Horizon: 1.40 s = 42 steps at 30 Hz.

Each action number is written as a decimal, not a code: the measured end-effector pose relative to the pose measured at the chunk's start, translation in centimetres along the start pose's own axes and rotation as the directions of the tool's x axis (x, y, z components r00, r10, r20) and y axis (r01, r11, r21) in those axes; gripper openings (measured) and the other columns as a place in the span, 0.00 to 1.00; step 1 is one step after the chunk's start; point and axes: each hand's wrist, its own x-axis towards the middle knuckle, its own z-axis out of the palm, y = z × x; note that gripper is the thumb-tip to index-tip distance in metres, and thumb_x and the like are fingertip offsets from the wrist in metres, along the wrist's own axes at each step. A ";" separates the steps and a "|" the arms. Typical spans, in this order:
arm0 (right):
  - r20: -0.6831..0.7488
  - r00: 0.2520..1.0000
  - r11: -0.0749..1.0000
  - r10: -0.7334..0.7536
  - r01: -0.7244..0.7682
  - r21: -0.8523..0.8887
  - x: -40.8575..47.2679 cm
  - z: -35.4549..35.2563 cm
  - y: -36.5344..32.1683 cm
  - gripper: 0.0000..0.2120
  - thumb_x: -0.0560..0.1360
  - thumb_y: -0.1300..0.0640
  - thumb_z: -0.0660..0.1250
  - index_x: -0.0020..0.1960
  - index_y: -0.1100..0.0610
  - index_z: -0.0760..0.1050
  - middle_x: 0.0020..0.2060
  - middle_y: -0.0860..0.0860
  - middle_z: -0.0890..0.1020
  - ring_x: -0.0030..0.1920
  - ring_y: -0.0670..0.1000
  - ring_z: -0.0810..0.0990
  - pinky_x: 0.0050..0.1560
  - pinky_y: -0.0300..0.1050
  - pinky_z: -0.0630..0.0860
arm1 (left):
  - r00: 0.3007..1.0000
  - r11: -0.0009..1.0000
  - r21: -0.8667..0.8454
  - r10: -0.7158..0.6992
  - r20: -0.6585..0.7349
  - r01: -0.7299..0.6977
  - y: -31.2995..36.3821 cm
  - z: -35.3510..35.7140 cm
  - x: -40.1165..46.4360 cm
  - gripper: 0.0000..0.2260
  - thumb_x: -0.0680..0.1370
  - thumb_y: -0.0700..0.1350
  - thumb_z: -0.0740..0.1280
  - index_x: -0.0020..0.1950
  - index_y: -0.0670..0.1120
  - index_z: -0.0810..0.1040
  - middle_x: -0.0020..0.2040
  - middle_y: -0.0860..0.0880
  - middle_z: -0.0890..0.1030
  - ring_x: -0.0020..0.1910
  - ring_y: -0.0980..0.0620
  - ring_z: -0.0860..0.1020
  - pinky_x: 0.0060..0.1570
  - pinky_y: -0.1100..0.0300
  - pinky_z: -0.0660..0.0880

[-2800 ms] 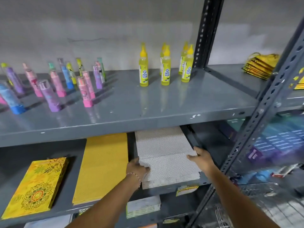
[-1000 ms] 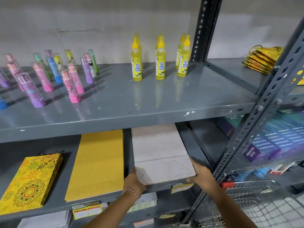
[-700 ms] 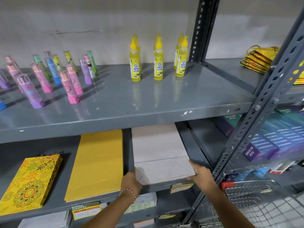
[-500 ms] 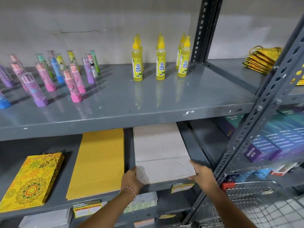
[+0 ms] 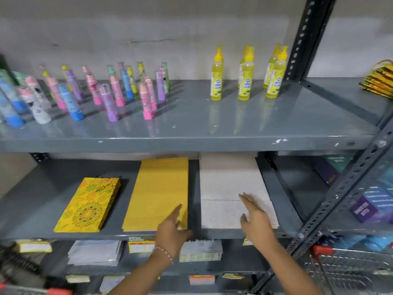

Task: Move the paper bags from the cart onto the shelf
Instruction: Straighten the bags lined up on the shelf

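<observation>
A stack of white dotted paper bags (image 5: 230, 188) lies flat on the grey middle shelf (image 5: 34, 201), right of a stack of plain yellow bags (image 5: 159, 188) and a yellow patterned bag stack (image 5: 89, 204). My right hand (image 5: 254, 218) hovers open over the front right part of the white stack, fingers spread. My left hand (image 5: 172, 228) is open at the shelf's front edge, its fingertips over the yellow stack's near right corner. Neither hand holds anything. The wire cart (image 5: 348, 271) shows at the lower right.
The upper shelf (image 5: 191, 128) carries several pastel glue sticks (image 5: 110, 96) and yellow gum bottles (image 5: 246, 77). A perforated steel upright (image 5: 344, 184) slants at the right. More yellow bags (image 5: 380, 81) and purple boxes (image 5: 372, 205) fill the neighbouring bay. White packets (image 5: 95, 252) lie below.
Both hands have let go of the white stack's front corners. The left hand moved left over the yellow stack; the right lifted above the white bags. The view swung left.
</observation>
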 end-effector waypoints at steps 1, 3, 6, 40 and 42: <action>0.035 0.999 0.995 -0.027 0.023 0.094 -0.1 1.4 -1.7 0.28 0.75 0.67 0.63 0.73 0.54 0.64 0.72 0.47 0.68 0.73 0.44 0.62 0.71 0.36 0.56 | 0.998 1.000 0.020 -0.010 -0.067 0.012 -0.8 -1.7 -0.5 0.39 0.67 0.36 0.76 0.75 0.47 0.62 0.71 0.49 0.71 0.68 0.50 0.72 0.60 0.65 0.71; 0.148 0.989 0.964 -0.028 -0.013 0.264 -0.7 4.6 -4.7 0.25 0.75 0.65 0.65 0.71 0.54 0.68 0.69 0.49 0.72 0.69 0.48 0.69 0.70 0.39 0.63 | 0.978 0.991 0.107 -0.061 -0.200 0.084 -2.6 -5.4 -1.6 0.37 0.67 0.40 0.76 0.74 0.47 0.64 0.66 0.42 0.76 0.62 0.43 0.77 0.54 0.54 0.77; 0.258 0.966 0.936 0.026 -0.114 0.332 -1.0 9.1 -6.4 0.27 0.73 0.63 0.70 0.71 0.54 0.68 0.65 0.55 0.76 0.65 0.55 0.74 0.67 0.47 0.70 | 0.960 0.952 0.248 -0.116 -0.253 0.180 -4.3 -9.8 -2.3 0.36 0.69 0.44 0.75 0.74 0.46 0.63 0.57 0.37 0.81 0.53 0.39 0.80 0.38 0.53 0.72; 0.251 0.959 0.905 0.135 -0.223 0.363 0.2 16.4 -7.8 0.35 0.68 0.75 0.70 0.71 0.56 0.66 0.53 0.28 0.76 0.59 0.32 0.74 0.67 0.40 0.68 | 0.974 0.969 -0.117 -0.208 0.089 0.217 -10.3 -16.7 5.3 0.30 0.63 0.27 0.75 0.65 0.33 0.73 0.65 0.38 0.76 0.64 0.44 0.76 0.65 0.55 0.71; 0.257 0.956 0.897 0.144 -0.236 0.373 0.2 16.3 -8.0 0.36 0.68 0.74 0.70 0.72 0.57 0.64 0.59 0.36 0.76 0.65 0.40 0.73 0.68 0.43 0.68 | 0.976 0.970 -0.121 -0.199 0.087 0.209 -10.3 -16.7 5.3 0.30 0.64 0.27 0.75 0.65 0.33 0.73 0.65 0.37 0.76 0.64 0.44 0.76 0.63 0.57 0.71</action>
